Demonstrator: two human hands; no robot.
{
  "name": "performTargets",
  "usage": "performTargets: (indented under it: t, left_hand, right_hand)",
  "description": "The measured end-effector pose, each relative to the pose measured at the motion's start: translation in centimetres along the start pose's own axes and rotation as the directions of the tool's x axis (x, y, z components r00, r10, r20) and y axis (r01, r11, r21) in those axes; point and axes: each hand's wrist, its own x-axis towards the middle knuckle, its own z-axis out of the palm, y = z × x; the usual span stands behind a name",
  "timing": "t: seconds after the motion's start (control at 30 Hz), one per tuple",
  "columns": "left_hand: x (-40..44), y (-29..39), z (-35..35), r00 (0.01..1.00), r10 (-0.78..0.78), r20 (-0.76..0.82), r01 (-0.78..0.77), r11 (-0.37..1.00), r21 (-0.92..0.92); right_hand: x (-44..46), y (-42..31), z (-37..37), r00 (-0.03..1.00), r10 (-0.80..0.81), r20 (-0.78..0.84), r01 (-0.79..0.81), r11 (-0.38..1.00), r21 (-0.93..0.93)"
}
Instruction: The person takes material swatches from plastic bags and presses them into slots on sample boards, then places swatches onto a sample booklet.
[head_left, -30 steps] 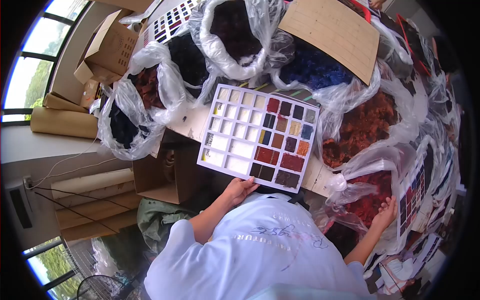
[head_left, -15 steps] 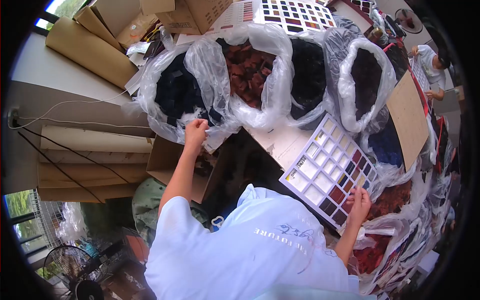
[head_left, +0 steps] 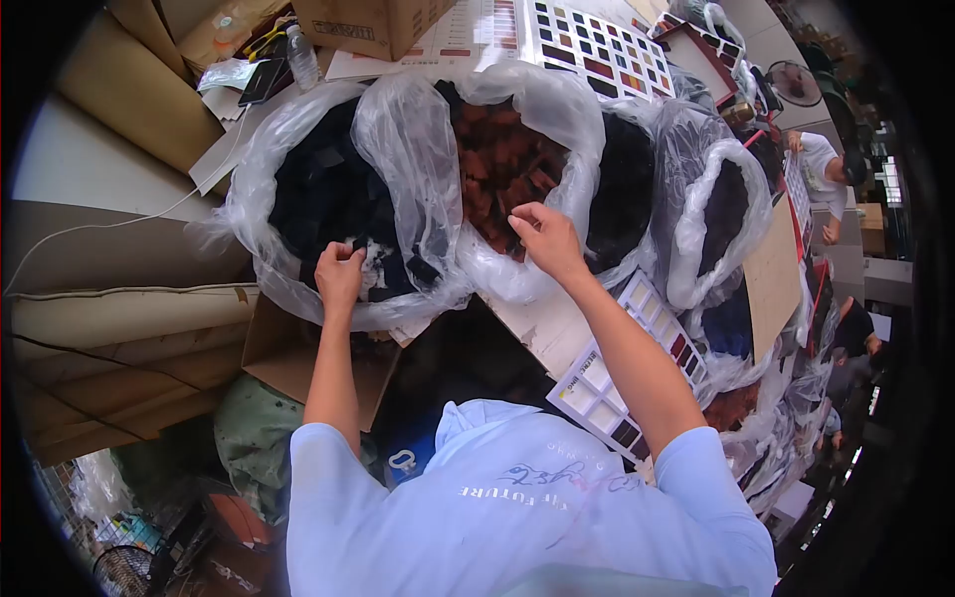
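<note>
My left hand [head_left: 339,282] is closed, pinching a small dark piece [head_left: 359,242] at the near edge of a plastic-lined bag of dark pieces [head_left: 333,194]. White scraps lie just right of its fingertips. Over a bag of reddish-brown pieces [head_left: 502,164] is my right hand [head_left: 549,239], its thumb and fingers drawn together; whatever lies between them is too small to make out. A white sample board [head_left: 582,390] with a grid of compartments rests below my right forearm, which covers part of it. Dark and red pieces sit in some compartments.
More plastic-lined bags [head_left: 721,214] stand to the right, beside a tan board [head_left: 773,289]. Behind the bags are a colour chart [head_left: 602,50], a cardboard box [head_left: 373,25] and a water bottle [head_left: 301,58]. Another person [head_left: 821,174] works at far right.
My right hand has left the sample board and reached up to the reddish-brown pieces. My left hand has shifted left and down, and a dark piece now shows in its fingertips.
</note>
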Motion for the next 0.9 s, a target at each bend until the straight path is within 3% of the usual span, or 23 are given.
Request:
performTargets:
  t: [0.07,0.1,0.17,0.2,0.3,0.5,0.6,0.63,0.67,0.7,0.83,0.9]
  left_hand:
    - [-0.9,0.4,-1.0,0.999,-0.05,0.005,0.05,0.997,-0.064]
    - [-1.5,0.4,-1.4,0.995,-0.096,0.009,0.096,0.988,-0.118]
    - [-2.5,-0.2,-1.9,0.993,-0.117,-0.002,0.116,0.982,-0.151]
    - [-3.0,-0.2,-2.3,0.99,-0.138,0.017,0.138,0.972,-0.192]
    - [-4.8,-0.5,-3.1,0.984,-0.18,0.005,0.177,0.956,-0.234]
    - [-6.1,-1.1,-3.2,0.971,-0.239,0.028,0.236,0.917,-0.322]
    - [-5.9,0.7,-3.2,0.97,-0.24,0.04,0.233,0.872,-0.43]
    - [-5.4,1.1,-3.1,0.961,-0.258,0.099,0.272,0.818,-0.507]
    - [-5.4,1.7,-2.9,0.952,-0.261,0.159,0.304,0.745,-0.595]
    - [-5.4,3.6,-3.4,0.938,-0.257,0.232,0.345,0.663,-0.665]
    - [-6.3,9.4,-1.1,0.911,-0.025,0.411,0.323,0.664,-0.675]
    - [-7.8,12.1,1.5,0.832,0.096,0.547,0.336,0.697,-0.633]
  right_hand:
    - [3.6,1.0,2.4,0.984,-0.132,-0.121,0.118,0.986,-0.116]
    - [5.0,1.2,3.2,0.984,-0.135,-0.113,0.121,0.985,-0.127]
    - [7.2,1.1,4.4,0.959,-0.265,-0.101,0.191,0.866,-0.462]
    - [7.7,0.9,4.9,0.939,-0.336,-0.077,0.244,0.806,-0.54]
    - [9.5,0.7,5.7,0.928,-0.372,-0.015,0.276,0.714,-0.644]
    - [10.0,1.7,4.8,0.888,-0.445,-0.12,0.305,0.763,-0.571]
    - [8.7,2.0,2.8,0.818,-0.494,-0.296,0.315,0.813,-0.49]
    - [7.1,1.6,1.5,0.927,-0.215,-0.309,0.179,0.974,-0.139]
    - [5.1,1.4,-0.1,0.973,0.06,-0.225,-0.007,0.973,0.229]
    - [2.2,0.2,-2.0,0.967,0.187,-0.172,-0.099,0.902,0.42]
    - [-9.6,4.4,-7.4,0.917,0.303,-0.26,-0.113,0.822,0.559]
    - [-16.2,8.2,-9.3,0.865,0.336,-0.372,-0.17,0.894,0.414]
